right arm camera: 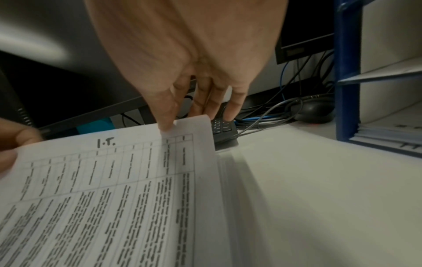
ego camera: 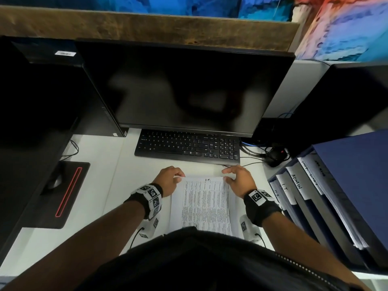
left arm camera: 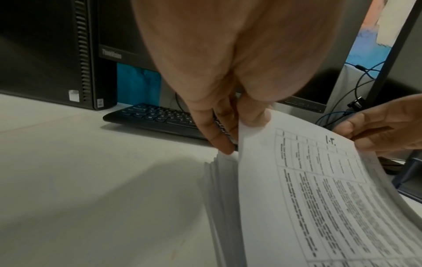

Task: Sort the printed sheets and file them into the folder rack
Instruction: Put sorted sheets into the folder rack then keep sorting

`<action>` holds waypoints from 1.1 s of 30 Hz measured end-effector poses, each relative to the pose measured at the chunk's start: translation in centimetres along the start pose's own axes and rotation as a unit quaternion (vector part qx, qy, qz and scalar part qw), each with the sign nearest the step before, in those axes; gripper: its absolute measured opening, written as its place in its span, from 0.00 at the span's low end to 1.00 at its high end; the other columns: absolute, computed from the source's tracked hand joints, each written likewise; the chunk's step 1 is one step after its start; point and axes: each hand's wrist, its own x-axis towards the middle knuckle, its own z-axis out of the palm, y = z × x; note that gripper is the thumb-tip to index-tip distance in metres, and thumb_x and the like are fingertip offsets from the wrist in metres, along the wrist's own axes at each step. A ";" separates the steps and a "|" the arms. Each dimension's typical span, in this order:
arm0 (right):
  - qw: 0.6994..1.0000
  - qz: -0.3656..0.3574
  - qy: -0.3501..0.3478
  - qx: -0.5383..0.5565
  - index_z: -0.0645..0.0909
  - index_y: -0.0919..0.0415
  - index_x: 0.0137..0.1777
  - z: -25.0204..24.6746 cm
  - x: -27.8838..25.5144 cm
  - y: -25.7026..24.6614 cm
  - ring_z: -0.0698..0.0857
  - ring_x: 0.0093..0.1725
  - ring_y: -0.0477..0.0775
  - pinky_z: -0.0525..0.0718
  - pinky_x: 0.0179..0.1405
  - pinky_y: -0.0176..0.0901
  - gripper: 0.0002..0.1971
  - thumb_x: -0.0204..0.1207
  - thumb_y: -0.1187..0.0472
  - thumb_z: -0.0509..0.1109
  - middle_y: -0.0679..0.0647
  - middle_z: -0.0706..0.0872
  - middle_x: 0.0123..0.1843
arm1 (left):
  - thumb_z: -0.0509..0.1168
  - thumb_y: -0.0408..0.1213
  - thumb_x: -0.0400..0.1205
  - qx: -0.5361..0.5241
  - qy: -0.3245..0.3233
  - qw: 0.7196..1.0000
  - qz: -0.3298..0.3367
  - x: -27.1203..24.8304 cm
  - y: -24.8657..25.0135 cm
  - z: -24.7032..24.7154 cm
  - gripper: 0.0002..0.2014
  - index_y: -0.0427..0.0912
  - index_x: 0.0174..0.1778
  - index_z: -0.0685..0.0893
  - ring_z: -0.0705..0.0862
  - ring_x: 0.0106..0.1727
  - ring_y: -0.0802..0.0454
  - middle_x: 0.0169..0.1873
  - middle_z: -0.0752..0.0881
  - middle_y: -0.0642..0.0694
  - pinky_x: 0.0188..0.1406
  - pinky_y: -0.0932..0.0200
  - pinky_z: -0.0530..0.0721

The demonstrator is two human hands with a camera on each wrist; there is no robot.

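Note:
A stack of printed sheets (ego camera: 204,204) lies on the white desk in front of me, its top sheet (left arm camera: 319,180) a table headed "I.T." in handwriting. My left hand (ego camera: 179,177) pinches that sheet's far left corner, thumb on top and fingers behind, lifting it off the stack (left arm camera: 223,180). My right hand (ego camera: 226,175) pinches the far right corner (right arm camera: 194,124) the same way. At the right stands the folder rack (ego camera: 357,185) with blue folders, two labelled ADMIN (ego camera: 297,181) and I.T. (ego camera: 286,189).
A black keyboard (ego camera: 186,147) sits just beyond the sheets under a dark monitor (ego camera: 184,87). A PC tower (ego camera: 42,91) and a mouse pad (ego camera: 69,198) are at the left. A mouse (ego camera: 275,158) and tangled cables lie between keyboard and rack.

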 end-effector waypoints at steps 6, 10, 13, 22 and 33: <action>0.989 -0.038 -0.139 0.025 0.86 0.47 0.38 -0.4 -1.7 -0.8 0.84 0.46 0.41 0.80 0.51 0.36 0.10 0.76 0.64 0.72 0.39 0.87 0.43 | 0.58 0.36 0.85 -0.090 -0.098 0.991 0.023 -0.7 0.1 -0.9 0.14 0.55 0.37 0.82 0.83 0.50 0.53 0.46 0.86 0.50 0.52 0.60 0.79; 0.974 -0.051 -0.215 0.042 0.89 0.53 0.39 -0.3 -2.5 0.1 0.84 0.41 0.32 0.78 0.44 0.20 0.07 0.72 0.67 0.75 0.39 0.86 0.40 | 0.56 0.38 0.85 -0.099 -0.028 0.995 0.002 -0.1 -0.5 -1.1 0.12 0.50 0.46 0.86 0.82 0.52 0.51 0.49 0.84 0.47 0.53 0.58 0.78; 0.974 -0.053 -0.213 0.051 0.90 0.60 0.42 -0.4 -2.6 0.5 0.84 0.41 0.31 0.78 0.43 0.20 0.04 0.72 0.69 0.75 0.39 0.86 0.40 | 0.57 0.34 0.85 0.001 0.011 1.000 -0.028 0.6 -1.5 -0.7 0.14 0.42 0.65 0.81 0.76 0.61 0.52 0.62 0.77 0.45 0.70 0.57 0.72; 0.986 -0.074 -0.147 0.028 0.80 0.45 0.43 -0.4 -2.5 0.6 0.81 0.41 0.44 0.80 0.48 0.42 0.15 0.79 0.69 0.63 0.43 0.82 0.38 | 0.63 0.40 0.82 0.077 -0.044 0.995 -0.033 0.8 -2.4 1.2 0.21 0.43 0.72 0.73 0.70 0.69 0.49 0.66 0.71 0.46 0.74 0.57 0.67; 0.975 -0.160 -0.156 -0.006 0.85 0.46 0.52 -0.1 -2.4 0.2 0.83 0.51 0.41 0.78 0.55 0.37 0.06 0.78 0.51 0.69 0.40 0.86 0.50 | 0.69 0.38 0.78 0.086 -0.021 0.996 -0.008 0.6 -2.3 0.5 0.11 0.51 0.54 0.79 0.72 0.59 0.56 0.58 0.70 0.53 0.63 0.58 0.75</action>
